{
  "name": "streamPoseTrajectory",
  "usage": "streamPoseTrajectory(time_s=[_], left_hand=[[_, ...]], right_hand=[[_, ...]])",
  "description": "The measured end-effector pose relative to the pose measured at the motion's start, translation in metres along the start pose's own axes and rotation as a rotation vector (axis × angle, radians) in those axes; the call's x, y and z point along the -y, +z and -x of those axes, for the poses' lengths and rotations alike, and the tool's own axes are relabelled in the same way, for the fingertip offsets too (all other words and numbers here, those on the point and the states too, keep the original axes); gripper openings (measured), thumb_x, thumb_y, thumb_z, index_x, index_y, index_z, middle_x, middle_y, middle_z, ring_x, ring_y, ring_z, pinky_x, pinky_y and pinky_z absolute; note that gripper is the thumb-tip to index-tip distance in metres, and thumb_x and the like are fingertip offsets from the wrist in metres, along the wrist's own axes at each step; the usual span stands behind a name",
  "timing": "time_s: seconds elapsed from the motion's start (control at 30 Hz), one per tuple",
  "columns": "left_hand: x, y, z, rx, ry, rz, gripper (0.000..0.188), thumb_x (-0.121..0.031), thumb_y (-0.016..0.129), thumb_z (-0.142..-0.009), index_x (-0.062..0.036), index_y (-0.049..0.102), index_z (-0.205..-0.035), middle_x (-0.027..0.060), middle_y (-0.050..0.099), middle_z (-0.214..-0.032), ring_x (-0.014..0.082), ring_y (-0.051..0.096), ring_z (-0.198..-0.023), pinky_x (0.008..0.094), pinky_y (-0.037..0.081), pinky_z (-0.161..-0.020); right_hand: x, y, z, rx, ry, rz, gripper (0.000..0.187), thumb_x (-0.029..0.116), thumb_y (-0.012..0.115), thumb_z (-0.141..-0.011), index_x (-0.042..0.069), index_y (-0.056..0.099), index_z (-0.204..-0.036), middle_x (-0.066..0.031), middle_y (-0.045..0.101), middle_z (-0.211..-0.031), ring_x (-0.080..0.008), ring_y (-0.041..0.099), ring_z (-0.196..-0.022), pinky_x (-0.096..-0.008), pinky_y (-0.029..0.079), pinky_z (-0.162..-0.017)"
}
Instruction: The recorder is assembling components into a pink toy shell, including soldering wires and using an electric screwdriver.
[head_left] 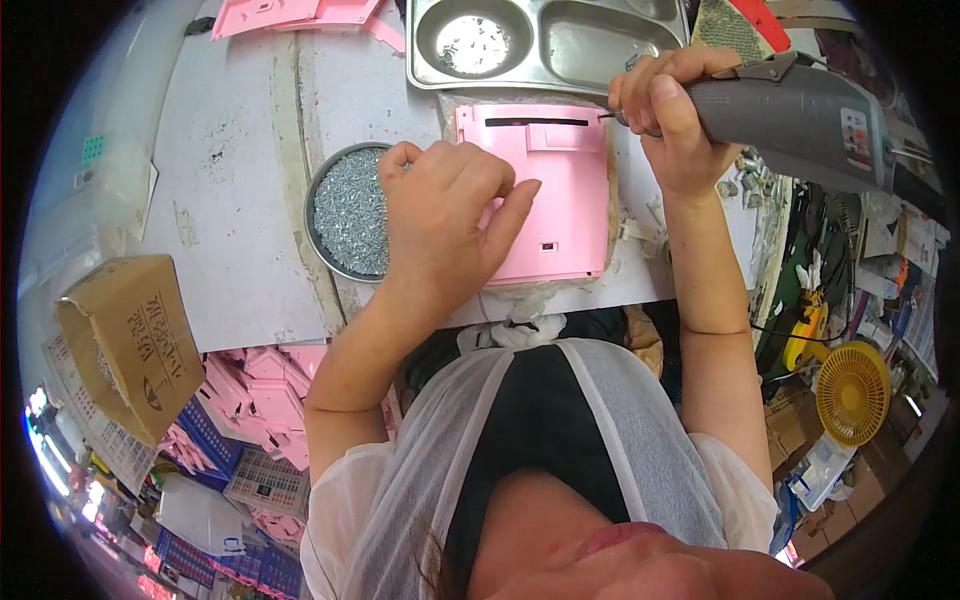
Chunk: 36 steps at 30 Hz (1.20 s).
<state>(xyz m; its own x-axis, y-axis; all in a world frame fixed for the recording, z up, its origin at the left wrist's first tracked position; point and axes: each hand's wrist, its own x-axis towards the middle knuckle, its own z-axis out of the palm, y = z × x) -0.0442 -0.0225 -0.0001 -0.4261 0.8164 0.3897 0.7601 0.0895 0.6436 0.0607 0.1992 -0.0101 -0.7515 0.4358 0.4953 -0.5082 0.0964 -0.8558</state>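
Note:
My right hand (680, 125) is wrapped round a grey electric screwdriver (790, 115), held nearly level. Its thin bit reaches left to the upper right corner of a pink plastic panel (550, 215). The panel lies flat and has a long dark slot near its far edge and a small square hole near its front. My left hand (440, 205) is over the panel's left side, fingers curled and thumb stretched to the right. Whatever those fingers hold is hidden. The hand's outer side overlaps a round bowl of small silvery screws (350, 215).
Beyond the panel stands a metal compartment tray (590, 85) with small pieces in its round well. More pink parts (290, 14) lie at the far left. A cardboard box (135, 340) and stacked pink pieces (265, 395) are at the left; a yellow fan (852, 393) is at the right.

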Motion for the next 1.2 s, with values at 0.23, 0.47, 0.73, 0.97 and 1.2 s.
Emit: streamPoseTrajectory(time_s=[0.23,0.47,0.73,0.97,1.2], left_hand=[[-0.003,0.012,0.006,-0.035,0.021,0.010,0.013,-0.008,0.077,-0.080,-0.0131,0.068,-0.089,-0.0017,0.071,-0.086,0.0169,0.064,-0.079,0.0373,0.033,-0.083],[0.002,0.011,0.014,-0.036,-0.003,0.047,0.014,-0.015,0.079,-0.079,-0.0151,0.069,-0.089,-0.0036,0.069,-0.083,0.0153,0.063,-0.080,0.0408,0.032,-0.090],[0.028,-0.032,0.020,-0.102,-0.200,-0.289,0.018,-0.021,0.081,-0.076,-0.0163,0.071,-0.091,-0.0032,0.065,-0.097,0.0182,0.058,-0.095,0.0436,0.030,-0.088],[0.053,-0.042,0.046,-0.008,-0.242,-0.383,0.012,-0.023,0.076,-0.082,-0.0155,0.071,-0.091,-0.0015,0.063,-0.095,0.0207,0.057,-0.095,0.0442,0.031,-0.087],[0.061,-0.036,0.044,-0.071,-0.253,-0.457,0.014,-0.025,0.075,-0.083,-0.0151,0.066,-0.078,-0.0006,0.059,-0.082,0.0214,0.056,-0.086,0.0446,0.032,-0.082]], right_hand=[[0.053,0.042,-0.013,0.044,0.033,-0.281,0.027,0.014,0.061,-0.096,0.007,0.047,-0.118,-0.0022,0.045,-0.064,-0.0140,0.044,-0.056,-0.0354,0.045,-0.060],[0.061,0.073,-0.005,0.124,0.127,-0.319,0.031,0.019,0.064,-0.095,0.009,0.047,-0.119,-0.0001,0.046,-0.064,-0.0134,0.045,-0.056,-0.0337,0.046,-0.060],[0.000,0.083,-0.034,0.189,0.023,-0.304,0.024,0.009,0.049,-0.097,0.010,0.049,-0.121,-0.0032,0.041,-0.065,-0.0158,0.040,-0.058,-0.0376,0.043,-0.060],[-0.039,0.092,-0.040,0.192,0.013,-0.205,0.014,0.001,0.054,-0.094,0.003,0.049,-0.107,-0.0055,0.048,-0.067,-0.0142,0.045,-0.055,-0.0372,0.049,-0.059],[-0.022,0.106,-0.041,0.081,0.063,-0.051,0.024,-0.005,0.049,-0.090,0.002,0.051,-0.112,-0.0049,0.046,-0.065,-0.0144,0.043,-0.055,-0.0374,0.047,-0.058]])
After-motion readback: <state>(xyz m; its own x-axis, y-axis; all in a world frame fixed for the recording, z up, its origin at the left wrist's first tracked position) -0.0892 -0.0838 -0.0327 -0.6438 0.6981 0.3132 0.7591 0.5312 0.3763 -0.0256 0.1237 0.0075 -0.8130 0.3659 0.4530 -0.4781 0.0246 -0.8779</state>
